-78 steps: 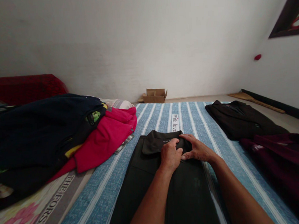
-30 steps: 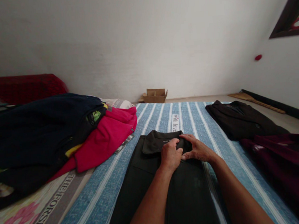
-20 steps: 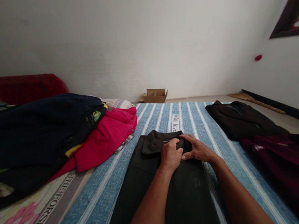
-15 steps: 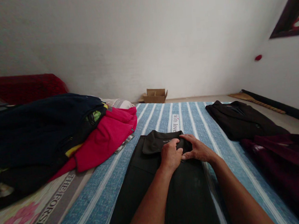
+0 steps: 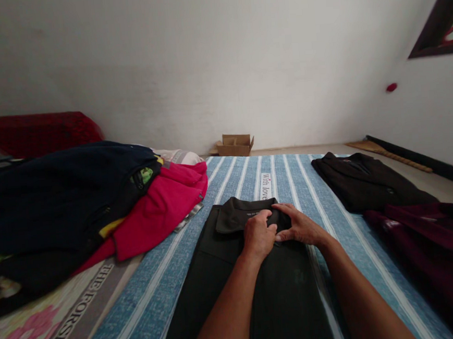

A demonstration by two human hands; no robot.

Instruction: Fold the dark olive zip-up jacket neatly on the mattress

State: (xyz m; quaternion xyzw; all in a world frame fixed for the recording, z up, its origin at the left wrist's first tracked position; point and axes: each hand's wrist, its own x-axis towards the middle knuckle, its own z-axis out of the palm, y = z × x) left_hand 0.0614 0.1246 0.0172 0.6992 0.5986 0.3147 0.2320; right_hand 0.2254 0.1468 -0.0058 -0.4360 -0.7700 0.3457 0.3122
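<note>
A dark collared top [image 5: 283,290] lies flat and lengthwise before me, its collar [image 5: 234,216] at the far end with small pale print inside. Around the right side of the collar both hands meet. My left hand [image 5: 260,235] is closed, fingers bent and pinching at the collar's front, close to my right thumb. My right hand [image 5: 299,226] curls over the collar's right part, thumb and fingers gripping its edge. The cloth right between the fingertips is partly hidden.
Blue striped bedding [image 5: 201,244] lies beneath. Piled left are a navy garment [image 5: 56,198] and a pink one [image 5: 162,206]. A folded black garment [image 5: 368,179] and a maroon one [image 5: 432,242] lie right. A cardboard box [image 5: 234,145] stands by the far wall.
</note>
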